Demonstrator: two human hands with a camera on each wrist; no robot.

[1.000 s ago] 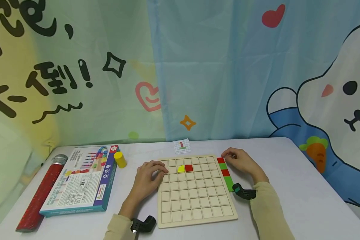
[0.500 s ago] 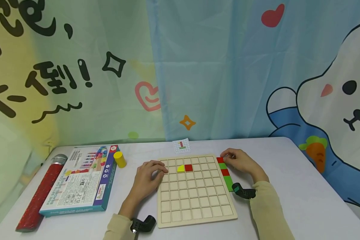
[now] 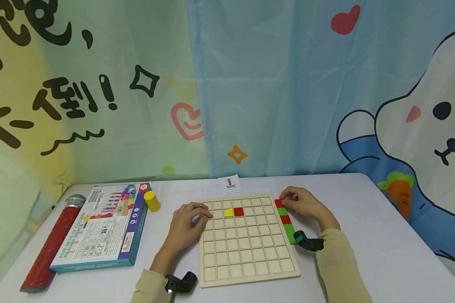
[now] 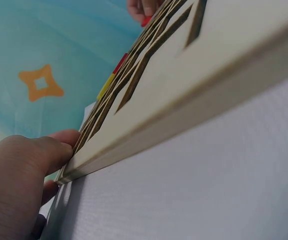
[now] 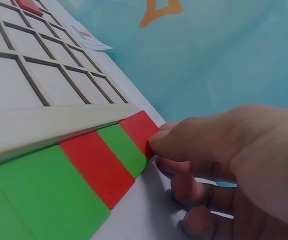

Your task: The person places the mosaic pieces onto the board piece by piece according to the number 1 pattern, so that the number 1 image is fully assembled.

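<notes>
A pale wooden grid board [image 3: 246, 243] lies on the table. Its left edge is pinched by the left hand [image 3: 187, 225], thumb on the frame and another finger lower at the side in the left wrist view. In the board's second row sit a yellow tile [image 3: 229, 213] with a slanted corner and a red square tile [image 3: 238, 212]. Along the right edge runs a row of tiles: red tile [image 5: 141, 131], narrow green tile [image 5: 121, 148], second red tile [image 5: 97, 167] and larger green pieces [image 5: 48, 192]. The right hand [image 3: 305, 203] pinches the far red tile between thumb and index finger.
Behind the board lies a small pattern card [image 3: 229, 185]. To the left are a flat toy box [image 3: 102, 227], a red tube [image 3: 53, 248] with a silver end, and a yellow cylinder [image 3: 152, 201]. A printed curtain [image 3: 269, 105] hangs behind the table.
The row of tiles along the board's right edge has slid very slightly toward the person. The left hand and the board stay where they were.
</notes>
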